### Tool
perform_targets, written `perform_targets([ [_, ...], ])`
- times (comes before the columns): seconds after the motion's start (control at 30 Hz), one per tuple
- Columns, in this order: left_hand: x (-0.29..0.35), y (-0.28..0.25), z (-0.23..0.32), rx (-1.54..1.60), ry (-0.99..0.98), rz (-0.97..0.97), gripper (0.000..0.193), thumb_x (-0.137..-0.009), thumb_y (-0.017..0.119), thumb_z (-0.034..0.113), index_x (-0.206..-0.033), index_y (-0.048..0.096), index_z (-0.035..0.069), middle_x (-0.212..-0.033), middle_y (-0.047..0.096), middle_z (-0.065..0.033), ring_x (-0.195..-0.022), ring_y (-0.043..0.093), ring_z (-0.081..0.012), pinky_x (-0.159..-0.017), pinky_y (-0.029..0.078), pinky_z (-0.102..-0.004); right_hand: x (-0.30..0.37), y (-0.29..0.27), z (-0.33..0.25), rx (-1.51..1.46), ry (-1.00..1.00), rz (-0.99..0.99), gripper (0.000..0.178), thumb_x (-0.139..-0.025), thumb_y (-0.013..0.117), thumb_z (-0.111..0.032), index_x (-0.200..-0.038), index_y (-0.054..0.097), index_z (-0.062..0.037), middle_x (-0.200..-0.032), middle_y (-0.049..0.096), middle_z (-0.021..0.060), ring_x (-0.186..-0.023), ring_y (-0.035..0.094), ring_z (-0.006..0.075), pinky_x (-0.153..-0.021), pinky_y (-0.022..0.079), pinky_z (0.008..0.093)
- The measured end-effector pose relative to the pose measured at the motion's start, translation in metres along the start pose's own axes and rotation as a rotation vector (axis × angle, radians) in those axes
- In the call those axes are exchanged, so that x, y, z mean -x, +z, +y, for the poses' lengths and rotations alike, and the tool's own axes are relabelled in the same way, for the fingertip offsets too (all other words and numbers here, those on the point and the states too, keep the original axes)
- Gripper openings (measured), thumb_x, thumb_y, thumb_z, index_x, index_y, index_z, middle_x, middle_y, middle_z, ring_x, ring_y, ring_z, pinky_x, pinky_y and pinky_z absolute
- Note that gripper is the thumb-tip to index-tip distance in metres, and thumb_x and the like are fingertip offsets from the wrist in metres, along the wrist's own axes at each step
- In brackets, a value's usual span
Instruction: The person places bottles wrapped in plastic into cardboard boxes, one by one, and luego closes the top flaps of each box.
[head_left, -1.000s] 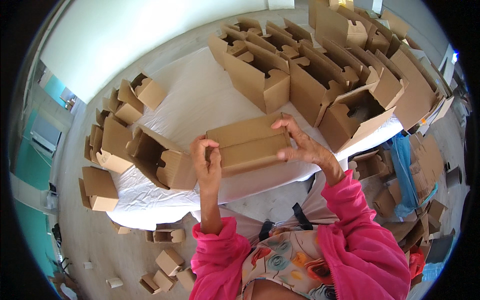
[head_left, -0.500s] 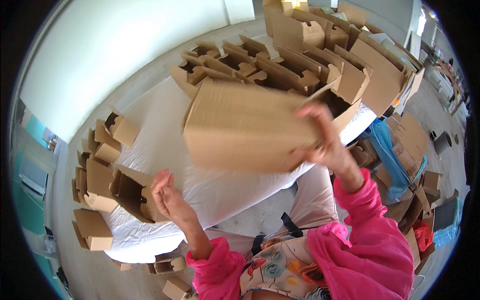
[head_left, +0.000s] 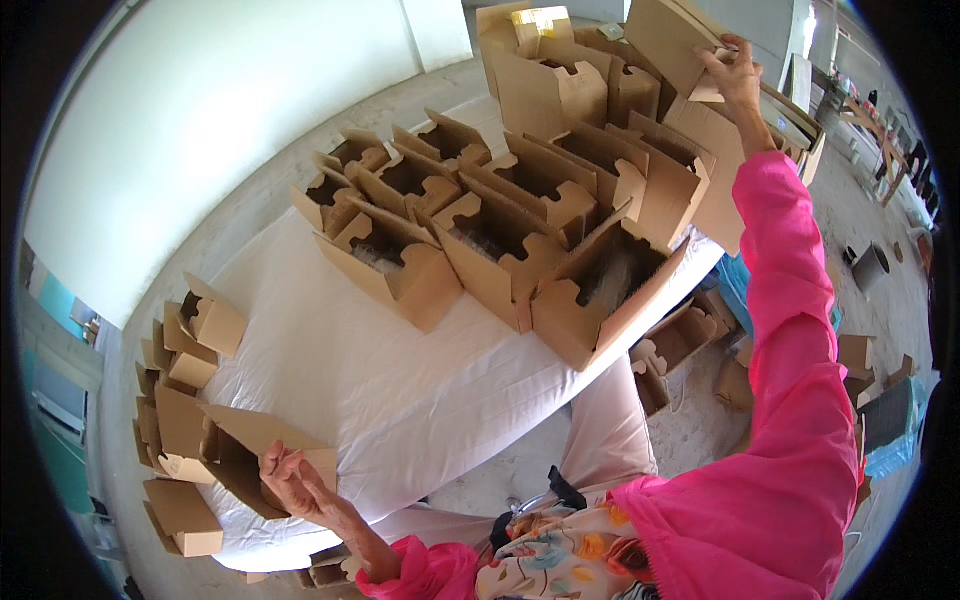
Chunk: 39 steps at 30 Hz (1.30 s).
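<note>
My right hand [head_left: 735,75] is stretched out to the far right, gripping the edge of a brown cardboard box [head_left: 668,45] held up above other cartons there. At the near left, my left hand [head_left: 297,487] is open, its fingers loosely bent. It is in front of an open cardboard box [head_left: 240,462]; whether the fingertips touch that box I cannot tell. Several more open-topped boxes [head_left: 490,255] stand in rows across the far side of the white-covered table [head_left: 370,400]. Clear plastic shows inside some of them.
Smaller open boxes [head_left: 215,320] line the table's left edge. Larger cartons [head_left: 548,95] are stacked at the back right. Loose boxes [head_left: 690,335] and blue plastic [head_left: 733,285] lie below the right side. A dark grey bucket [head_left: 870,268] stands on the floor farther right.
My right hand has carried the box from over the table's middle up to the far right, uncovering the rows of boxes. My left hand has moved down and left to the near-left box.
</note>
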<state>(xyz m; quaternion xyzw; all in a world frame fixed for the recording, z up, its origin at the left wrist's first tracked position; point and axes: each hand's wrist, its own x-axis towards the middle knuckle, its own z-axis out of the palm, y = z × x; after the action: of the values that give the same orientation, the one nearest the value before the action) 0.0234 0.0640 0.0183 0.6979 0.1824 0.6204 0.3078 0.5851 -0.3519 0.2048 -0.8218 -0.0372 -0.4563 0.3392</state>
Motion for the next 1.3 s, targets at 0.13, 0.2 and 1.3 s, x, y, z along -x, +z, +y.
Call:
perform_targets([
  [0.13,-0.002,-0.001,0.0,-0.073,-0.003,-0.013,0.015,-0.09,0.053,0.016,-0.09,0.061,0.003,-0.117,0.047,-0.0108,-0.113,0.046,-0.0231,-0.095,0.037,-0.0383,-0.019,0.051,0.0,0.11,0.11,-0.053,0.07,-0.067,0.071,-0.054,-0.127,0.048,-0.0253,-0.116,0.05,0.0243,-0.112,0.048,0.0372,-0.091,0.046,0.0439],
  [0.2,-0.006,-0.006,0.003,-0.176,0.002,-0.01,0.015,-0.09,0.053,0.017,-0.091,0.061,0.004,-0.118,0.046,-0.0109,-0.115,0.046,-0.0242,-0.097,0.036,-0.0401,-0.017,0.073,-0.023,0.17,0.22,-0.106,0.07,-0.067,0.071,-0.054,-0.127,0.047,-0.0276,-0.119,0.046,0.0249,-0.111,0.049,0.0385,-0.09,0.046,0.045],
  [1.3,-0.035,-0.007,0.055,-0.289,0.292,-0.913,0.085,-0.061,0.077,0.0,-0.139,0.041,0.006,-0.094,0.058,-0.0121,-0.09,0.049,-0.031,-0.085,0.037,-0.0392,0.327,-0.079,-0.329,-1.058,-1.233,-0.908,0.042,-0.079,0.068,-0.021,-0.115,0.055,-0.0042,-0.11,0.059,0.0158,-0.109,0.056,0.0322,-0.098,0.044,0.0398],
])
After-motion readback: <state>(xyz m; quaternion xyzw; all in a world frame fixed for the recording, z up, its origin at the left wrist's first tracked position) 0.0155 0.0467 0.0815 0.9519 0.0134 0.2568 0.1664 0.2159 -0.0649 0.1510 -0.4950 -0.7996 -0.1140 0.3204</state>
